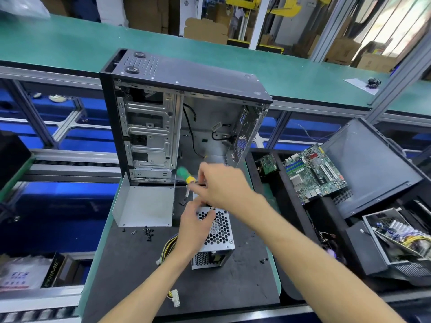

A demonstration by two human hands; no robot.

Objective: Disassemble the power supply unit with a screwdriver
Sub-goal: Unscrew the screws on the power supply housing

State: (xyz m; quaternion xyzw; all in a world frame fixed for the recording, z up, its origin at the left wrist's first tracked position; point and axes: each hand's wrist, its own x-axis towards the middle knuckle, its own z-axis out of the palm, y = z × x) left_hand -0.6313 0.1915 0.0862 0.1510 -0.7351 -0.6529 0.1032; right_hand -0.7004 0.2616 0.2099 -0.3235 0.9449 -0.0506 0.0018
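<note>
- Our power supply unit (215, 238) sits mid-tabletop (130, 264), six o'clock of the open case (177, 117).
- Left hand (194, 227) curls over its top corner, steadying it.
- Right hand (220, 184) pinches the screwdriver (185, 176), handle toward ten o'clock.
- Loose screws (147, 233) lie at nine o'clock.

Electronics teardown workshop: green conveyor belt (70, 47), stripped computer case (177, 117), loose motherboard (314, 171).

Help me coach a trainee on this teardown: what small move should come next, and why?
Probably seat the screwdriver tip in a screw at the far edge of the power supply and turn it. The right hand holds the tool there and the left hand grips the box.
</note>
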